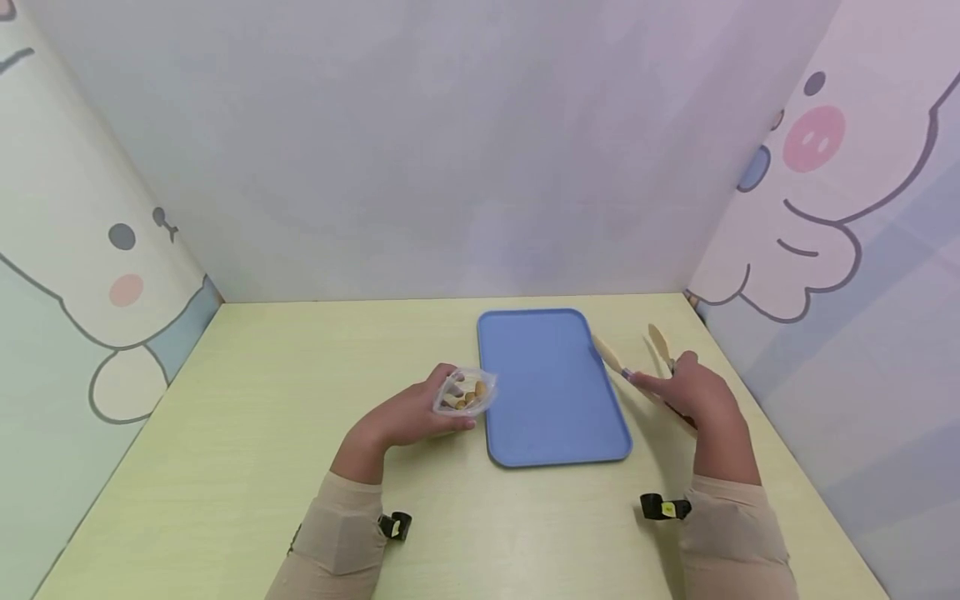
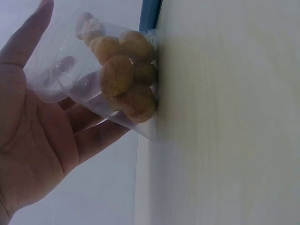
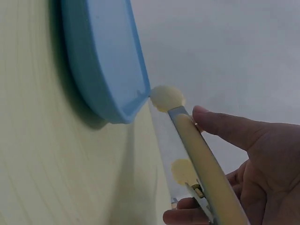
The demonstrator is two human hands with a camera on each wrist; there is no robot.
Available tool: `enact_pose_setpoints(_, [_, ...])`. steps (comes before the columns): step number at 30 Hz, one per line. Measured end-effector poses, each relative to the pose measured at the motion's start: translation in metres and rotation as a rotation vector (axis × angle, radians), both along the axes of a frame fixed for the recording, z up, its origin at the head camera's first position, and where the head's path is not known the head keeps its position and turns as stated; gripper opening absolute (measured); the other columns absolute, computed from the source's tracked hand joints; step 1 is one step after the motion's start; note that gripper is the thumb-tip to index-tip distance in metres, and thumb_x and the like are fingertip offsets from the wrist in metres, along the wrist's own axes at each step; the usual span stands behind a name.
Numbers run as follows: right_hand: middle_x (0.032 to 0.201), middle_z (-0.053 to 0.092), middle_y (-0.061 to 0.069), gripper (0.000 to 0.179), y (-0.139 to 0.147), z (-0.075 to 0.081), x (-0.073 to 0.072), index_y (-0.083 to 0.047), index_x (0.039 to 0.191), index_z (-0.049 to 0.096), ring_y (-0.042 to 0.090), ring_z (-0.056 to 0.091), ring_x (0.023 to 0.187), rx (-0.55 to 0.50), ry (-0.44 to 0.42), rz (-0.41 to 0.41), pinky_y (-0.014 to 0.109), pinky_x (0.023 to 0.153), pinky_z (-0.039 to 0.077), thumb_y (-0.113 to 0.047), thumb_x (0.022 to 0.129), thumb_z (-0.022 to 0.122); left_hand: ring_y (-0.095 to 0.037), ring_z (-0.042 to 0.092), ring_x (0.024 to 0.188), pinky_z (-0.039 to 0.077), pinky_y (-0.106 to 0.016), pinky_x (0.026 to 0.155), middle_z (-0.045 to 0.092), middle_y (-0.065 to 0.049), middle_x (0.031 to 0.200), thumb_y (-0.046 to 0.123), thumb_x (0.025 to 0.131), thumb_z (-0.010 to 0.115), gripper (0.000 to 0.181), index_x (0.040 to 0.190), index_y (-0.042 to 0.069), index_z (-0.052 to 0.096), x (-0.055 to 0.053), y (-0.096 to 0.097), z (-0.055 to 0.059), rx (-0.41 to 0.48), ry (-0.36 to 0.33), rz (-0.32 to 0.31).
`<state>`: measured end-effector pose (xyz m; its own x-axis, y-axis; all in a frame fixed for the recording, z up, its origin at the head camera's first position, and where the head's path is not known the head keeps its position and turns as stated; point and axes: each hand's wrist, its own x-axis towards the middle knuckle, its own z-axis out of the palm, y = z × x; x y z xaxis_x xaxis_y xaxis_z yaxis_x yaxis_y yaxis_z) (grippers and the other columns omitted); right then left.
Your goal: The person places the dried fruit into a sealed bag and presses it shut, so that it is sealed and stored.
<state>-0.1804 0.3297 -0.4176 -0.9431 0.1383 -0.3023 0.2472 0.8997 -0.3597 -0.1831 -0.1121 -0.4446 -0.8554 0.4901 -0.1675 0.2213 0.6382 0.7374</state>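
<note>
In the head view my left hand (image 1: 411, 414) holds a clear plastic bag (image 1: 489, 392) upright beside the tray, its mouth facing up. Through its side in the left wrist view several round, light-brown balls (image 2: 116, 75) show, piled at the bottom near the tabletop. Fingers lie along one side of the bag, with the thumb across from them. On the right, my right hand (image 1: 697, 390) grips a pair of tongs (image 3: 206, 161) with pale, spoon-shaped tips. Those tips are spread apart, one overlapping the tray's right edge in the head view.
A blue rectangular tray (image 1: 555, 387) lies on the pale wooden table (image 1: 247, 400) between both hands. Walls with cartoon animals stand at the left and right, and a plain back wall (image 1: 450, 167) rises behind the table's far edge.
</note>
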Motion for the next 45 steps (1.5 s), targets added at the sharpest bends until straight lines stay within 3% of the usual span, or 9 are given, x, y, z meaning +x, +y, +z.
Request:
enact_pose_setpoints(5, [0.100,0.057,0.026,0.111,0.000,-0.004,-0.001,0.018,0.132,0.024,0.030,0.060,0.075,-0.018,-0.077,0.007,0.039,0.065,0.048,-0.074,0.081,0.059,-0.018,0.056,0.086,0.044,-0.035,0.075,0.059,-0.002,0.101,0.061,0.077,0.074,0.078,0.136,0.032,0.032,0.000,0.000,0.000,0.001,-0.003,0.002])
enact_pose_setpoints(13, [0.084,0.057,0.021,0.098,-0.001,-0.004,0.000,0.017,0.120,0.032,0.028,0.061,0.064,-0.006,-0.102,-0.001,0.038,0.062,0.047,-0.070,0.084,0.059,-0.018,0.057,0.086,0.044,-0.035,0.075,0.059,-0.002,0.100,0.061,0.077,0.074,0.078,0.136,0.032,0.032,0.000,0.000,0.000,0.004,-0.008,-0.001])
enact_pose_setpoints(23, [0.099,0.057,0.026,0.104,0.003,-0.004,-0.001,0.017,0.127,0.031,0.030,0.060,0.075,0.006,-0.109,0.012,0.039,0.062,0.048,-0.072,0.082,0.059,-0.017,0.057,0.086,0.045,-0.035,0.075,0.059,-0.002,0.100,0.062,0.077,0.074,0.078,0.135,0.032,0.032,0.000,0.001,0.001,0.002,0.005,-0.002])
enact_pose_setpoints(27, [0.118,0.052,0.038,0.112,0.004,-0.001,-0.001,0.018,0.138,0.022,0.046,0.059,0.094,0.057,-0.051,0.041,0.050,0.074,0.048,-0.077,0.084,0.050,-0.017,0.057,0.085,0.044,-0.035,0.074,0.059,-0.002,0.099,0.061,0.078,0.074,0.077,0.135,0.032,0.033,0.001,0.001,0.001,0.006,0.023,-0.002])
enact_pose_setpoints(29, [0.134,0.042,0.041,0.114,0.004,0.002,-0.001,0.016,0.144,0.016,0.054,0.052,0.109,0.064,-0.003,0.050,0.057,0.082,0.046,-0.078,0.086,0.046,-0.018,0.056,0.085,0.044,-0.035,0.074,0.059,-0.002,0.099,0.061,0.078,0.073,0.076,0.135,0.032,0.033,0.001,0.001,0.002,0.007,0.033,0.000])
enact_pose_setpoints(32, [0.144,0.030,0.041,0.112,0.001,0.010,-0.001,0.013,0.148,0.014,0.058,0.041,0.122,0.051,0.066,0.073,0.064,0.090,0.041,-0.078,0.088,0.041,-0.018,0.056,0.085,0.044,-0.035,0.075,0.059,-0.002,0.100,0.062,0.078,0.073,0.075,0.135,0.033,0.034,0.001,0.000,0.002,0.012,0.040,0.002])
enact_pose_setpoints(39, [0.146,0.039,0.029,0.094,-0.019,0.026,0.005,0.001,0.149,0.029,0.049,0.042,0.129,-0.022,0.214,0.202,0.063,0.097,0.037,-0.072,0.091,0.043,-0.019,0.056,0.085,0.045,-0.035,0.074,0.059,-0.002,0.101,0.062,0.078,0.073,0.070,0.133,0.037,0.036,0.000,-0.002,0.002,0.038,0.046,0.015])
enact_pose_setpoints(45, [0.143,0.050,0.013,0.073,-0.057,0.037,0.014,-0.008,0.144,0.044,0.036,0.048,0.130,-0.191,0.319,0.382,0.056,0.102,0.040,-0.060,0.094,0.053,-0.020,0.057,0.087,0.046,-0.037,0.074,0.060,-0.003,0.099,0.062,0.081,0.070,0.065,0.132,0.039,0.037,0.003,-0.008,0.009,0.084,0.016,0.026])
